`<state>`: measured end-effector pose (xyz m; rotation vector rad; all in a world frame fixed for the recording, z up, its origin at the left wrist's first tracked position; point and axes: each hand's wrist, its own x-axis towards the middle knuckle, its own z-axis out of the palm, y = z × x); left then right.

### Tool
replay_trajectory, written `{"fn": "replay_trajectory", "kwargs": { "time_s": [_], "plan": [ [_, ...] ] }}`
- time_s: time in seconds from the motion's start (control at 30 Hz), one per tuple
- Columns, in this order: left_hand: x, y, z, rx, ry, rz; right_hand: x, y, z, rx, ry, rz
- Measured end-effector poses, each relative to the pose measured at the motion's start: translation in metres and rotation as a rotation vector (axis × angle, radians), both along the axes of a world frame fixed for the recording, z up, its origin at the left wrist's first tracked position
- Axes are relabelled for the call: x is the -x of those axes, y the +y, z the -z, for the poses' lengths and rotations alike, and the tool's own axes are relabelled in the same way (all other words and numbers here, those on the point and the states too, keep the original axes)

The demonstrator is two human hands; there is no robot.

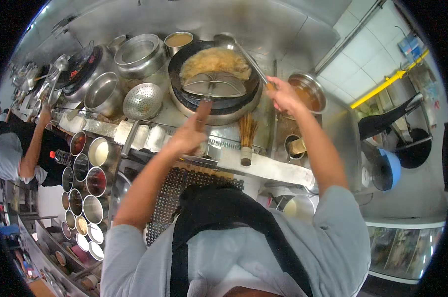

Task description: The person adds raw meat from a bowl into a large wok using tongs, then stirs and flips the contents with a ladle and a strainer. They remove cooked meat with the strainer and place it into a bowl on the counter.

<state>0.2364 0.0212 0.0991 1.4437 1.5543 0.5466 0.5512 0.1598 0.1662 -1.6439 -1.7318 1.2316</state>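
My left hand grips the wooden handle of a wire-mesh skimmer. The skimmer's round head lies over the near part of a black wok. Behind it, golden-brown frying food fills much of the wok; I cannot tell what the food is. In my right hand is the handle of a long metal ladle, slanting up to the left. Its bowl is at the wok's far right rim, near the steel wall. The wok rests on a round stove ring.
A bamboo wok brush lies at the front. Left of the wok are a perforated strainer and steel pots. At right stands a pot of brown liquid. Several ingredient containers line the left, where another person works.
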Motion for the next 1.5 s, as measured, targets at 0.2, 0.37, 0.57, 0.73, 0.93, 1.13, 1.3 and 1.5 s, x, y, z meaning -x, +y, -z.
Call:
{"fn": "replay_trajectory", "kwargs": {
  "time_s": [0.2,0.37,0.57,0.73,0.93,1.13,1.3,1.5],
  "plan": [
    [0.061,0.008,-0.025,-0.168,0.536,0.289,0.001,0.015,0.011,0.156,0.103,-0.028],
    [0.060,0.006,-0.025,-0.165,0.609,0.298,0.005,-0.010,0.013,-0.070,-0.084,-0.123],
    [0.060,0.011,-0.021,-0.138,0.653,0.330,0.014,0.031,0.008,0.057,-0.177,-0.236],
    [0.052,0.005,-0.036,-0.114,0.716,0.333,0.023,0.014,0.004,0.059,0.029,-0.186],
    [0.058,0.008,-0.029,-0.106,0.680,0.337,0.026,0.026,0.004,0.056,-0.067,-0.217],
    [0.059,0.012,-0.014,-0.135,0.723,0.311,0.007,-0.013,0.048,0.078,0.070,-0.043],
    [0.052,0.009,-0.027,-0.078,0.749,0.353,-0.009,-0.010,0.035,0.051,0.278,0.014],
    [0.053,0.008,-0.023,-0.106,0.735,0.353,-0.017,-0.078,0.024,-0.117,0.222,0.091]
  ]
}}
